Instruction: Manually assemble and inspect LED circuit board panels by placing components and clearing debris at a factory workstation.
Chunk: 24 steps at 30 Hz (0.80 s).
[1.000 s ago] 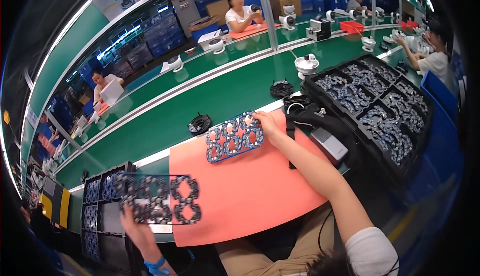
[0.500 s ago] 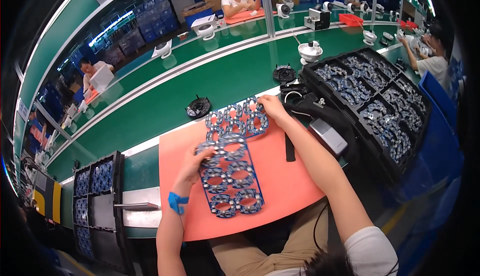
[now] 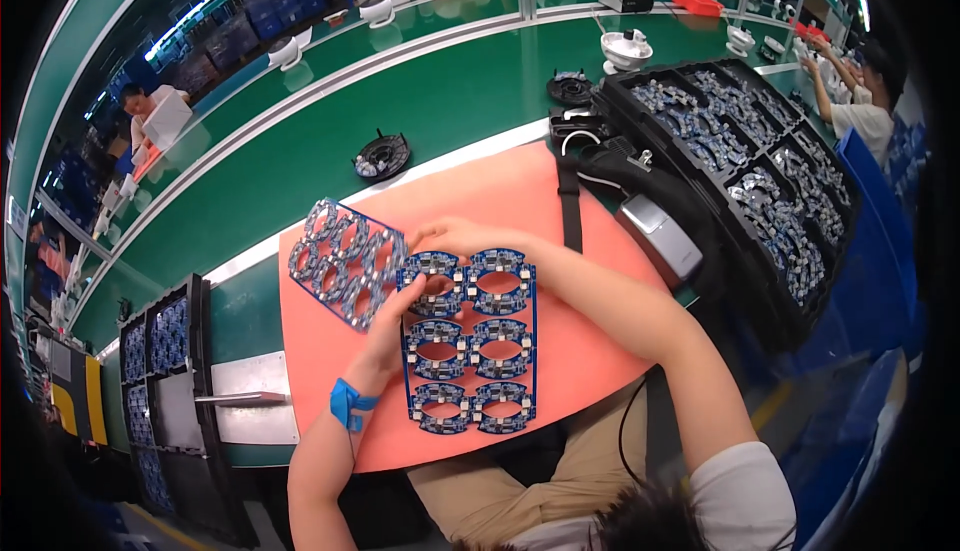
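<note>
Moved left, 1 rear panel (image 3: 345,259), left hand (image 3: 384,331) pinching 1 front panel (image 3: 473,345), right hand (image 3: 460,239) grip unclear

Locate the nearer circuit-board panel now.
Head view, near centre: the nearer panel is over the pink mat, its upper-left edge in the left hand, the second panel to its upper left.

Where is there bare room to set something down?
The pink mat is bare above the right forearm, left of the black fabric strap. The green worktop is bare between two round black parts. Crowded: mat centre, with left hand, right hand and two blue circuit panels; the black plastic tray, full of small boards.
</note>
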Available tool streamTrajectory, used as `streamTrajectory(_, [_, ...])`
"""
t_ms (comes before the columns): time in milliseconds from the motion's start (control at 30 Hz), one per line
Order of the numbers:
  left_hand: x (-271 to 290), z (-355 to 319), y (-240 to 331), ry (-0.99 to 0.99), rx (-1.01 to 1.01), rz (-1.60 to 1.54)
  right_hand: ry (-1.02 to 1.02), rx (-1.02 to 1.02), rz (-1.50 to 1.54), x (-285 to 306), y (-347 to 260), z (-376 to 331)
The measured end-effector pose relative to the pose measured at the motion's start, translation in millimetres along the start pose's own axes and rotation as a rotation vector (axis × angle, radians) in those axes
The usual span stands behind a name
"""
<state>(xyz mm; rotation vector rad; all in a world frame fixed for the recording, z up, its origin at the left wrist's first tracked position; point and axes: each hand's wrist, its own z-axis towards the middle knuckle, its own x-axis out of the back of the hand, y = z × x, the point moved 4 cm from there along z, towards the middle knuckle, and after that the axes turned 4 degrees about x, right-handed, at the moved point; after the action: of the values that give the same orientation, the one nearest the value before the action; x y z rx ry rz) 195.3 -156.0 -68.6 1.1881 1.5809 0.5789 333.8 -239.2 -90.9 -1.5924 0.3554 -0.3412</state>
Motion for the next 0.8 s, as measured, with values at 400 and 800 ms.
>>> streamTrajectory(400, [-2.0, 16.8, -7.1, -0.022, 0.007, -0.431, 0.270, 0.474, -0.820, 27.4, -78.8, -58.6])
streamTrajectory(800, [-13.5, 14.8, -3.2, -0.038, 0.006, -0.324, 0.079, 0.176, -0.891, 12.2, -66.0, -58.3])
